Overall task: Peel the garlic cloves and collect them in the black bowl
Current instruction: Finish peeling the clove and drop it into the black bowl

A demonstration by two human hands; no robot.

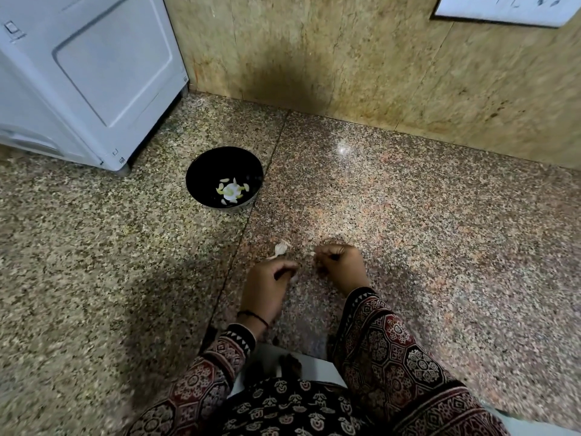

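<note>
The black bowl (201, 171) stands on the granite counter and holds several peeled garlic cloves (232, 191) at its bottom. A pale garlic piece with papery skin (280, 248) lies on the counter just beyond my hands. My left hand (267, 284) is below it with its fingers curled, and a small pale garlic clove shows under the fingertips. My right hand (342, 264) hovers beside it, fingers curled, and pinches a small pale scrap of garlic at its fingertips. What each hand holds is mostly hidden by the fingers.
A white appliance (88, 73) stands at the back left, close to the bowl. A stone wall (345, 58) runs along the back of the granite counter (440, 215). A white switch plate (509, 7) is mounted at the top right.
</note>
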